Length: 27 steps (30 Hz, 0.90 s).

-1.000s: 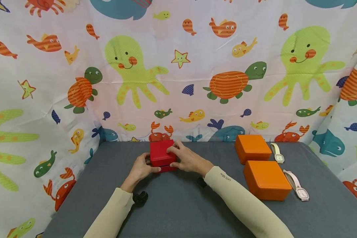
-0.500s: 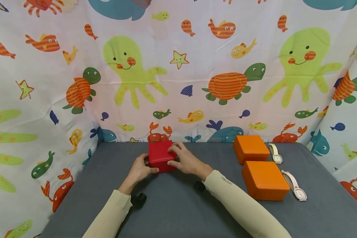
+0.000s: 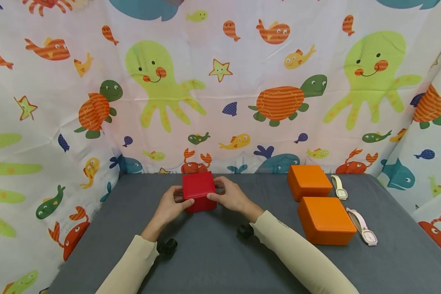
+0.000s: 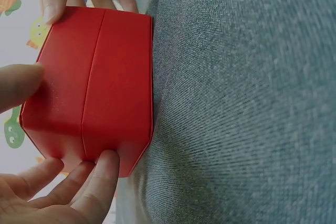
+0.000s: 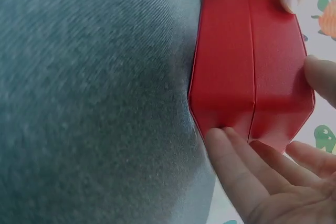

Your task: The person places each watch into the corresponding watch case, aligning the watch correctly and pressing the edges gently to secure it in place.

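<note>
A red box (image 3: pixel 199 194) stands shut on the grey table (image 3: pixel 213 261), near its far edge, between the person's two hands. The left hand (image 3: pixel 169 208) has its grip clamped on the box's left side, thumb at the top near edge and fingers (image 4: pixel 105 169) against the side. The right hand (image 3: pixel 233 197) clamps its grip on the right side in the same way. In both wrist views a thin seam (image 4: pixel 90 82) runs across the box's near face.

Well apart on the right, two orange boxes (image 3: pixel 327 216) stand one behind the other. Just beside each, on its right, lies a pale watch (image 3: pixel 365 232). Cream sleeves (image 3: pixel 297 249) cover the forearms, with a black object (image 3: pixel 168 246) by each wrist. Behind hangs a white curtain (image 3: pixel 248 57) printed with sea animals.
</note>
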Each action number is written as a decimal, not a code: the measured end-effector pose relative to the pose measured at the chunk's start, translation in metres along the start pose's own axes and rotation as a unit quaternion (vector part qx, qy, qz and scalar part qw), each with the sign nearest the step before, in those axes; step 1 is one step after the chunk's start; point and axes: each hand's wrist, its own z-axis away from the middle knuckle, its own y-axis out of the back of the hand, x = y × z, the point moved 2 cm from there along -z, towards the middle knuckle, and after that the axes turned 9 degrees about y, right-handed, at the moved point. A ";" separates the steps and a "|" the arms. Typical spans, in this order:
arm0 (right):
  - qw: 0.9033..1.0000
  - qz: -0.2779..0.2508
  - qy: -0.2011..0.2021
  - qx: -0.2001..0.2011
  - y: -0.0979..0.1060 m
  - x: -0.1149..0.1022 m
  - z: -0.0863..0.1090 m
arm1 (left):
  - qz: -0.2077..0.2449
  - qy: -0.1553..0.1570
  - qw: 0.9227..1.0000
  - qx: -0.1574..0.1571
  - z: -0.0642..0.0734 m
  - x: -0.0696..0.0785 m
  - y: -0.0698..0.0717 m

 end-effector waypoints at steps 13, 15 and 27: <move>0.998 -0.062 -0.009 0.004 -0.013 -0.006 -0.013 | -0.011 -0.006 1.000 -0.019 -0.011 -0.007 0.023; 0.998 -0.060 -0.010 0.001 -0.017 -0.008 -0.016 | -0.013 0.003 1.000 -0.022 -0.013 -0.010 0.030; 0.997 -0.062 -0.034 0.013 -0.041 -0.019 -0.043 | -0.003 0.033 0.998 -0.047 -0.030 -0.029 0.067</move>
